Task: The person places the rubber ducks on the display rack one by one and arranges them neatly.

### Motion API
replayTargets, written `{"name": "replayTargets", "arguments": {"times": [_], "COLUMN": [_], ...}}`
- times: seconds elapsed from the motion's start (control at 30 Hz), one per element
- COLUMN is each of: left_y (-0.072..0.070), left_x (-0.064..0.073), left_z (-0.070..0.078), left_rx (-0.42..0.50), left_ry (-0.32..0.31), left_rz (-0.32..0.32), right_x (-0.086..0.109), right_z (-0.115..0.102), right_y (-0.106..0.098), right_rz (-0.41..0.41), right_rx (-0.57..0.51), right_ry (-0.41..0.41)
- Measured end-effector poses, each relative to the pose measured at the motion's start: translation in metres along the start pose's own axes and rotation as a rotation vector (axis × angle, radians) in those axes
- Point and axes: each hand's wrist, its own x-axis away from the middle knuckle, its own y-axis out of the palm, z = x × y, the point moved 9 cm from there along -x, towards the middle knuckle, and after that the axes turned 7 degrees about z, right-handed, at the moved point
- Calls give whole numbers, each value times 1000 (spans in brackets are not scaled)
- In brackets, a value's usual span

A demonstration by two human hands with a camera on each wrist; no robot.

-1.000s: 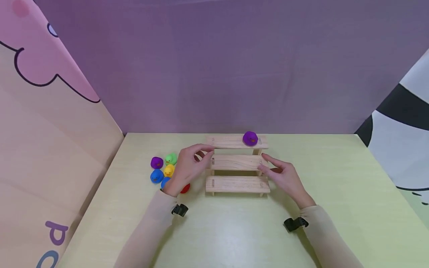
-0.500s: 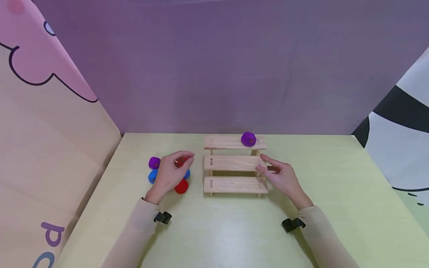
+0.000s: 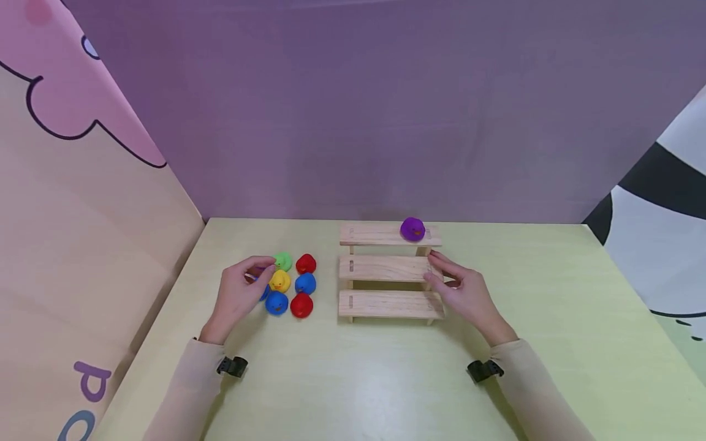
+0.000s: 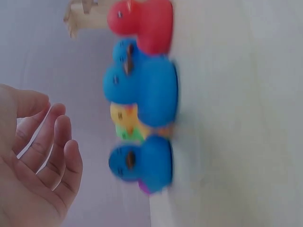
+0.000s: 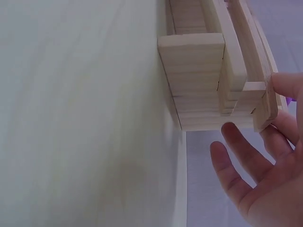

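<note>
Wooden shelving (image 3: 386, 268) is pinched by fingers of the right hand (image 3: 470, 295); the left hand (image 3: 234, 299), fingers slightly apart, hovers near toy ducks (image 3: 280, 282).

Table (image 3: 358, 380): stand (image 3: 388, 268) toward the rear, ducks (image 3: 280, 282) to its left.
Stand in three steps, rising toward the back wall (image 3: 353, 122); single duck (image 3: 412, 229) on the top step (image 3: 369, 233), right of its middle. Ducks grouped on the table, apart from the stand. Left hand (image 3: 237, 294) at the group's left side; right hand (image 3: 467, 295) at the stand's right end.
</note>
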Motion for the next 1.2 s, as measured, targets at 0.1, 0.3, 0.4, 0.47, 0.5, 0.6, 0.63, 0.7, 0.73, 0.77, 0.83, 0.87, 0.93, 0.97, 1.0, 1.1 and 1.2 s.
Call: {"name": "replayTargets", "arguments": {"times": [0.1, 0.3, 0.4, 0.47, 0.5, 0.6, 0.63, 0.7, 0.73, 0.77, 0.83, 0.87, 0.93, 0.97, 1.0, 1.1, 1.2], "left_y": [-11, -20, -21, -22, -24, -28, -29, -30, -30, -30, -28, -28, -27, -26, -26, -24, -21], "left_x": [-1, 6, 11, 13, 13, 14, 14, 15, 15, 16, 18, 19, 19, 20, 20, 21, 23], "left_z": [-10, -31, -39, -43, -45, -49, -49, -52, -53, -54, -55, -56, -57, -57, -57, -59, -61], "left_rx": [-29, -83, -98, -105, -111, -122, -131, -157, -170, -185, -209, -215, -216, -214, -212, -209, -203], "left_ry": [-15, -64, -81, -81, -81, -82, -80, -90, -94, -97, -104, -108, -109, -111, -110, -117, -134], "left_rz": [14, -11, -49, -76, -89, -118, -126, -151, -169, -186, -220, -234, -252, -259, -267, -285, -300], "right_x": [0, 2, 3, 3, 3, 4, 4, 5, 6, 6, 6, 6, 7, 7, 7, 7, 8], "right_z": [0, 4, 5, 5, 5, 4, 4, 3, 3, 2, 2, 2, 2, 2, 2, 2, 2], "right_y": [-1, 1, 1, 2, 2, 3, 3, 3, 3, 4, 4, 5, 5, 6, 6, 6, 6], "right_rz": [-6, -20, -21, -23, -23, -27, -29, -35, -40, -44, -54, -59, -65, -66, -66, -65, -64], "right_rx": [7, -13, -10, -6, -6, -28, -36, -57, -66, -76, -93, -99, -109, -113, -112, -108, -91], "right_ry": [-1, 22, 33, 36, 36, 42, 45, 56, 61, 67, 78, 82, 92, 96, 98, 107, 110]}}
